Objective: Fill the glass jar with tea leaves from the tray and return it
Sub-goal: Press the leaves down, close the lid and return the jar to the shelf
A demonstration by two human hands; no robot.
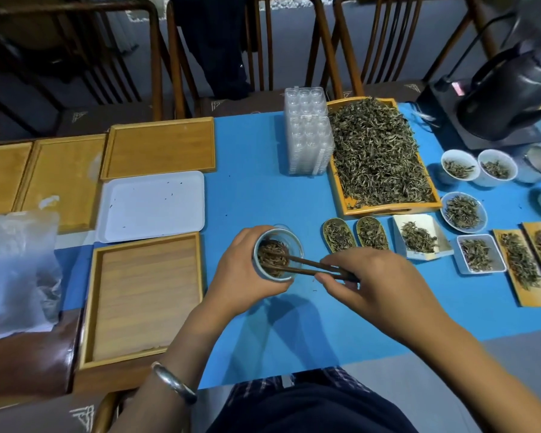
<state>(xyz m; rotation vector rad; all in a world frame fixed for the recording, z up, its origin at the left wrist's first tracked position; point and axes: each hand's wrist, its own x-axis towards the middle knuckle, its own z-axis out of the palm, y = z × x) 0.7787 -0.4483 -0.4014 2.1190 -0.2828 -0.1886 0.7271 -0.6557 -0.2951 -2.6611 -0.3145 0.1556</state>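
**Tabletop clutter around a tea workspace**

A blue mat (256, 195) covers the table. At left lie empty wooden trays (158, 148) and a white plastic tray (152, 206), with a crumpled clear bag (24, 270) beside them. A stack of clear plastic lids (308, 132) stands centre-back. A black kettle (512, 89) sits far right; wooden chairs (294, 42) line the far side.

Kettle (512, 89) blurred, cut by right edge; jar (277, 254) base hidden.

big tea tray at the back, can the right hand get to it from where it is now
Probably yes. The right hand holds chopsticks at the glass jar; between it and the tea tray lie only two low scoops to pass over.
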